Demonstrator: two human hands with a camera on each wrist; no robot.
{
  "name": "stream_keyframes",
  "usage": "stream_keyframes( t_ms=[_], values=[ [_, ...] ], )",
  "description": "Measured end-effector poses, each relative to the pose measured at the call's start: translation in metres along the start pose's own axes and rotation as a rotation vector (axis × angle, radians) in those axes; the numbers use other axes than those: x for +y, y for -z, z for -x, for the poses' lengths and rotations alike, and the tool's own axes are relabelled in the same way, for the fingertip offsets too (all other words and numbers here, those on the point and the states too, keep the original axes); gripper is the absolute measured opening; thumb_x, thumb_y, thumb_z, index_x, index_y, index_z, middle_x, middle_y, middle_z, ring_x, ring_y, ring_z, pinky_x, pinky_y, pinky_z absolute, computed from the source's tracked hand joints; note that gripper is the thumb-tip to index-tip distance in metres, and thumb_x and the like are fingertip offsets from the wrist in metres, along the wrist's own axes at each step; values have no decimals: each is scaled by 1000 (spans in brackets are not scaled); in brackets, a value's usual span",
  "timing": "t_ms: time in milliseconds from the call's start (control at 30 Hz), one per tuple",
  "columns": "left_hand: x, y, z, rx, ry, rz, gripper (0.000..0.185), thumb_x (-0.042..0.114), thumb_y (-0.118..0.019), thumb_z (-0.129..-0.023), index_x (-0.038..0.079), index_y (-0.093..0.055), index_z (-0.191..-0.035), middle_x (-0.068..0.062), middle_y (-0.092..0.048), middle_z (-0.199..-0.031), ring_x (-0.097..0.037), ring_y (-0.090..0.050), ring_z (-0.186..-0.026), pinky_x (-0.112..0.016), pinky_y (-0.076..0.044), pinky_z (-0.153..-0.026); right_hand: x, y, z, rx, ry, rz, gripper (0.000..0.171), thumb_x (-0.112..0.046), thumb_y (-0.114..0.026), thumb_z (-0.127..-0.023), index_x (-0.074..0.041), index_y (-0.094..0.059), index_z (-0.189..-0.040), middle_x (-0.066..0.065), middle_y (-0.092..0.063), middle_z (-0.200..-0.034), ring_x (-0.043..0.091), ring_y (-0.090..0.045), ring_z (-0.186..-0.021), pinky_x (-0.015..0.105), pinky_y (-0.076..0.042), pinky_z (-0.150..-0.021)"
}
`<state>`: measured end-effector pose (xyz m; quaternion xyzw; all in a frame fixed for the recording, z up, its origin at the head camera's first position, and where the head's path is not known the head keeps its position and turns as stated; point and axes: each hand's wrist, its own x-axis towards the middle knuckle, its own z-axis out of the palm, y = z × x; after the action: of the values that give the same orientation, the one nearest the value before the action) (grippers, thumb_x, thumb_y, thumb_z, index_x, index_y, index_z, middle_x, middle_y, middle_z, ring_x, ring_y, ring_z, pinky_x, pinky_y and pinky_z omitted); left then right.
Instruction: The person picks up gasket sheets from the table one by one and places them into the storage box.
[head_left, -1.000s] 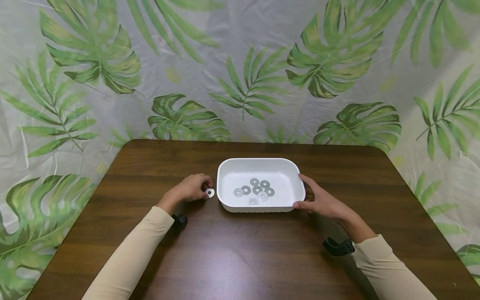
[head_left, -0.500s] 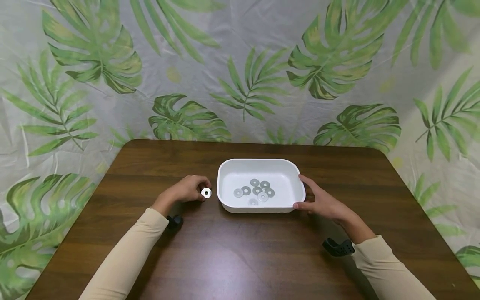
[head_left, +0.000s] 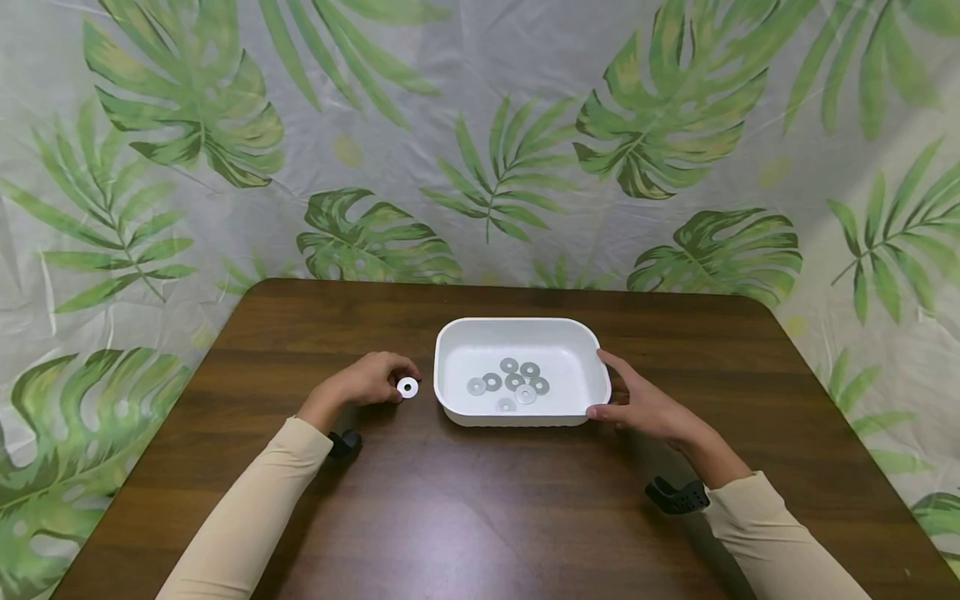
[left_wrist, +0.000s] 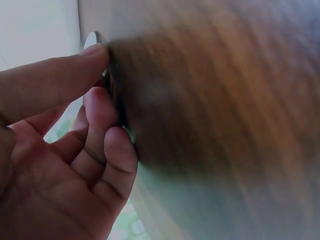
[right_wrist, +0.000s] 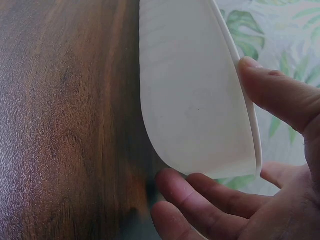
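A white tray point(head_left: 450, 333) sits mid-table with several metal washers point(head_left: 514, 382) lying in it. My left hand point(head_left: 401, 383) is just left of the tray and pinches one washer point(head_left: 407, 387) between thumb and fingers, its flat face turned up toward the head camera. In the left wrist view only the washer's edge point(left_wrist: 91, 38) shows at the thumb tip of the left hand point(left_wrist: 102, 82); the picture is blurred. My right hand point(head_left: 609, 385) holds the tray's right end. In the right wrist view, the right hand point(right_wrist: 205, 122) has its thumb on the rim and its fingers along the tray wall point(right_wrist: 190, 90).
The brown wooden table point(head_left: 480, 500) has rounded far corners and drops off at the left and right edges. A leaf-print cloth point(head_left: 480, 125) hangs behind it. Black wrist mounts point(head_left: 675, 494) sit under both sleeves.
My left hand has drawn the pinched washer a little to the left, away from the tray, and turned its face upward. The right hand and the tray have stayed put.
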<state>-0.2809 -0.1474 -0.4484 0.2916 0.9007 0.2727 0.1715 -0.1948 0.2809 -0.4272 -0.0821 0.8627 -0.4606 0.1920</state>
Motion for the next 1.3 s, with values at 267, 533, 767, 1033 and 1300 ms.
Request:
stream_keyframes(
  t_ms=[267, 533, 767, 1033, 1300],
  values=[
    [-1, 0, 0, 23, 3, -3, 32, 1, -75, -81, 2, -71, -113, -10, -71, -95, -15, -62, -82, -27, -49, -73, 0, 1, 0, -2, 3, 0, 104, -28, -73, -90, -16, 2, -160, 36, -35, -149, 43, -57, -122, 35, -50, -74],
    [-3, -1, -1, 64, -2, -24, 28, 12, -76, -84, 2, -72, -110, -7, -71, -86, -13, -61, -78, -26, -48, -71, 0, 1, 0, -5, 10, -7, 104, -27, -74, -90, -16, 2, -160, 36, -36, -147, 40, -59, -118, 35, -51, -76],
    [-4, 0, 1, 151, 5, 64, 30, 13, -76, -86, 2, -71, -113, -6, -68, -86, -12, -57, -77, -25, -46, -69, 1, 0, -1, -3, -1, 0, 104, -28, -74, -90, -15, 2, -160, 36, -38, -146, 38, -60, -115, 35, -51, -76],
    [9, 21, 9, 461, -44, 355, 36, 10, -74, -88, 2, -66, -122, -16, -68, -96, -14, -60, -79, -21, -50, -70, 0, 0, 0, 4, -8, 13, 104, -28, -74, -90, -15, 2, -160, 36, -38, -146, 40, -60, -117, 34, -52, -77],
    [33, 35, 16, 451, -95, 427, 38, 12, -73, -90, 6, -64, -126, -15, -67, -108, -22, -65, -92, -22, -55, -77, -1, 0, 1, 2, -3, 3, 104, -29, -74, -90, -16, 2, -160, 36, -34, -149, 43, -57, -121, 35, -51, -76]
  ],
)
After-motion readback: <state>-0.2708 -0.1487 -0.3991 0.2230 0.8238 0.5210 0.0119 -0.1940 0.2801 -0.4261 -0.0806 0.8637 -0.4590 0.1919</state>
